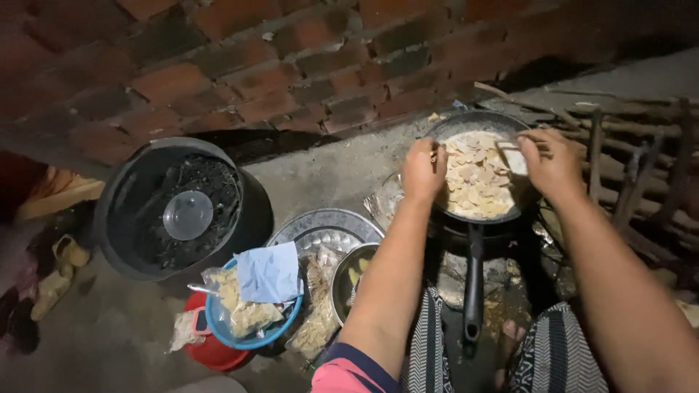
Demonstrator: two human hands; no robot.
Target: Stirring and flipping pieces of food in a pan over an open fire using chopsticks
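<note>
From the head camera, a black frying pan (pixel 477 218) sits low on the concrete floor (pixel 320 175) in front of a rough red brick wall (pixel 240 65), its long straight handle pointing back between the person's knees. The pan is filled with pale, thin, flat chips (pixel 473 182), irregular in shape and heaped in a loose layer. The left hand (pixel 424 171) rests at the pan's left rim, fingers curled together down into the chips. The right hand (pixel 550 164) is over the pan's right side, fingers pinched on a flat pale spatula (pixel 513 156) whose blade lies on the chips.

To the left stands a large black bucket (pixel 116 218) holding dark charcoal-like bits, with a small clear plastic lid (pixel 188 215) lying on them. Nearer the person, a blue plastic bowl (pixel 251 338) carries a clear bag of pale chips (pixel 244 309) and a light blue cloth (pixel 269 273); it sits on a red container (pixel 211 353). A round metal tray (pixel 324 225) and a small metal bowl (pixel 353 280) lie beside the left forearm. Dry sticks (pixel 619 153) are stacked right of the pan.
</note>
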